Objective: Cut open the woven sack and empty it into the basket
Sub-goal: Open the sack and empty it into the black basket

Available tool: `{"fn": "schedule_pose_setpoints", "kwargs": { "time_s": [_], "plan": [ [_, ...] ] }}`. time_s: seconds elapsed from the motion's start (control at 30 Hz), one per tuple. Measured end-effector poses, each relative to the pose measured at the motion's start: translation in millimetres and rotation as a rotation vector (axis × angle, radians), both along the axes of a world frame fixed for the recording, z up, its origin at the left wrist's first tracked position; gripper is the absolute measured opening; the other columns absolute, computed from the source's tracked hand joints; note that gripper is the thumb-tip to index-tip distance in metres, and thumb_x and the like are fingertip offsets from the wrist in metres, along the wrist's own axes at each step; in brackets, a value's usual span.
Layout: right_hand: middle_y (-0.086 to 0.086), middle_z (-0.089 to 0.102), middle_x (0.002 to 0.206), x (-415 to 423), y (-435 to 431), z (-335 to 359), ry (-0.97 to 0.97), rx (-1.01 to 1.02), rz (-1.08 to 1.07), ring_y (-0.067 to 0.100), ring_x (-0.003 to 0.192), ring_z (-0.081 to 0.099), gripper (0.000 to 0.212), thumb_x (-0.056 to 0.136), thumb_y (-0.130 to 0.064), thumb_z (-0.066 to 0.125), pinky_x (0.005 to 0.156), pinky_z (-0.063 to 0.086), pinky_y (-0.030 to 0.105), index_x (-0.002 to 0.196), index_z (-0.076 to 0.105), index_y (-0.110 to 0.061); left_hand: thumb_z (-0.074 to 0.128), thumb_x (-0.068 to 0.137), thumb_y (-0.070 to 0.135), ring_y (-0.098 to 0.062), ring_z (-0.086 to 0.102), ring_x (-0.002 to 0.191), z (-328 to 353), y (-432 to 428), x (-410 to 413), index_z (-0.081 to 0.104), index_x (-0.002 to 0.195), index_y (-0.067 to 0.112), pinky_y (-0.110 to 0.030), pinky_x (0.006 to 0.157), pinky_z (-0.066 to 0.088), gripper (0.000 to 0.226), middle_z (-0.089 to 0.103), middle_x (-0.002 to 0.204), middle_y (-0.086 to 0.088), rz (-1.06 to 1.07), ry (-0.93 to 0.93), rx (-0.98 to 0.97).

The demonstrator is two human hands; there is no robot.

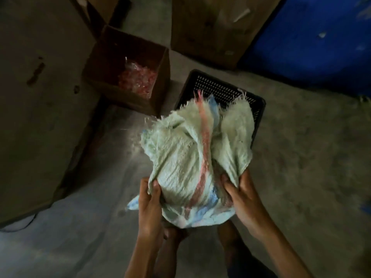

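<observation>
A pale green woven sack (186,157) with a red and a blue stripe fills the middle of the head view. Its frayed, cut edge points away from me over the black perforated basket (218,89) on the floor. My left hand (149,199) grips the sack's lower left side. My right hand (243,195) clutches its lower right side. The sack hides most of the basket's inside, so I cannot tell what lies in it. The picture is dim and blurred.
An open cardboard box (128,73) holding pinkish clear plastic stands left of the basket. A large flat cardboard sheet (40,97) lies at the left. More cartons (212,29) stand behind, beside a blue container (313,41). My feet are below the sack on concrete.
</observation>
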State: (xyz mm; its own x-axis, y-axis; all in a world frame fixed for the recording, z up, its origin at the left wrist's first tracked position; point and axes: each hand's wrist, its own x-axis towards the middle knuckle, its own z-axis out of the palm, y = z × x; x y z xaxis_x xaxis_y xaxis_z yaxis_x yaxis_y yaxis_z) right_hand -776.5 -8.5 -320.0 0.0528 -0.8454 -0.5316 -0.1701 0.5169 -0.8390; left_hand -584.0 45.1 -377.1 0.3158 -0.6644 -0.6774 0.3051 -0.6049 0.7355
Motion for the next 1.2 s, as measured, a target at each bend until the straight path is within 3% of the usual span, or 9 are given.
{"fn": "schedule_pose_setpoints", "kwargs": {
  "time_s": [0.2,0.33,0.47,0.53,0.73,0.87,1.0,1.1,1.2],
  "plan": [
    [-0.034,0.021,0.148,-76.9,-106.1,-84.7,0.176,-0.008,-0.050,-0.023,0.130,0.025,0.066,0.103,-0.027,0.048,0.099,0.021,-0.008,0.156,0.009,-0.034,0.045,0.107,0.034,-0.001,0.069,0.090,-60.4,-110.4,-67.4,0.062,0.117,0.027,-0.025,0.081,0.058,0.021,0.072,0.096,0.018,-0.170,-0.063,-0.036],
    [-0.004,0.013,0.165,-124.1,-173.8,-154.8,0.236,0.069,-0.057,-0.001,0.143,0.014,0.077,0.100,-0.040,0.049,0.112,0.015,0.018,0.158,0.002,-0.019,0.040,0.109,0.020,0.001,0.053,0.067,-118.6,-189.5,-115.3,0.055,0.118,0.012,-0.024,0.068,0.045,0.019,0.053,0.078,0.007,-0.262,-0.174,-0.019],
    [0.008,0.057,0.140,-160.8,-223.2,-226.1,0.396,0.019,-0.106,0.022,0.132,0.052,0.074,0.085,-0.057,0.064,0.110,0.043,0.042,0.142,0.046,-0.013,0.042,0.109,0.028,-0.032,0.057,0.124,-200.5,-249.3,-142.8,0.042,0.146,0.011,-0.033,0.099,0.044,0.041,0.060,0.123,-0.013,-0.498,-0.311,0.193],
    [0.018,0.059,0.132,-178.7,-236.1,-261.5,0.657,0.035,-0.080,0.032,0.126,0.055,0.084,0.080,-0.067,0.060,0.104,0.045,0.044,0.134,0.050,-0.003,0.047,0.107,0.029,-0.046,0.037,0.144,-233.2,-265.8,-151.7,0.025,0.159,0.009,-0.050,0.118,0.033,0.060,0.041,0.153,-0.031,-0.653,-0.386,0.282],
    [0.023,0.031,0.156,-187.2,-210.8,-324.5,1.039,0.099,-0.041,0.038,0.142,0.032,0.085,0.091,-0.053,0.051,0.113,0.032,0.050,0.155,0.022,-0.005,0.051,0.104,0.032,-0.030,0.015,0.157,-278.2,-283.1,-170.5,0.021,0.161,0.012,-0.038,0.127,0.013,0.068,0.020,0.168,-0.017,-1.033,-0.754,0.213],
    [0.017,0.012,0.165,-173.7,-176.5,-360.3,0.997,-0.267,0.311,0.033,0.152,0.016,0.067,0.097,-0.035,0.045,0.118,0.029,0.047,0.157,0.021,-0.017,0.037,0.106,0.036,-0.027,0.001,0.159,-313.0,-266.5,-174.4,0.018,0.162,0.019,-0.039,0.129,0.005,0.061,0.007,0.171,-0.014,-1.354,-1.006,0.127],
    [0.013,0.004,0.167,-160.1,-181.8,-423.2,0.961,-0.374,0.615,0.028,0.154,0.006,0.062,0.099,-0.029,0.040,0.120,0.026,0.046,0.157,0.019,-0.022,0.024,0.107,0.034,-0.028,0.006,0.159,-362.8,-258.6,-164.4,0.019,0.161,0.015,-0.043,0.129,0.003,0.057,0.010,0.171,-0.015,-1.584,-1.201,0.094],
    [0.014,0.030,0.160,-160.1,-202.8,-475.4,1.008,-0.003,0.849,0.030,0.149,0.026,0.050,0.099,-0.031,0.041,0.118,0.024,0.046,0.148,0.041,-0.020,0.007,0.098,0.043,-0.029,0.038,0.144,-392.6,-264.7,-152.8,0.049,0.144,0.015,-0.041,0.121,0.021,0.068,0.048,0.151,-0.015,-1.706,-1.268,0.014],
    [0.018,0.038,0.156,-170.5,-215.6,-505.7,0.810,0.519,0.889,0.032,0.144,0.037,0.055,0.105,-0.039,0.029,0.119,0.027,0.041,0.147,0.042,-0.006,0.024,0.102,0.042,-0.031,0.048,0.132,-411.8,-276.5,-148.8,0.056,0.137,0.016,-0.043,0.115,0.031,0.054,0.056,0.140,-0.014,-1.789,-1.280,0.028]
  ]
}}
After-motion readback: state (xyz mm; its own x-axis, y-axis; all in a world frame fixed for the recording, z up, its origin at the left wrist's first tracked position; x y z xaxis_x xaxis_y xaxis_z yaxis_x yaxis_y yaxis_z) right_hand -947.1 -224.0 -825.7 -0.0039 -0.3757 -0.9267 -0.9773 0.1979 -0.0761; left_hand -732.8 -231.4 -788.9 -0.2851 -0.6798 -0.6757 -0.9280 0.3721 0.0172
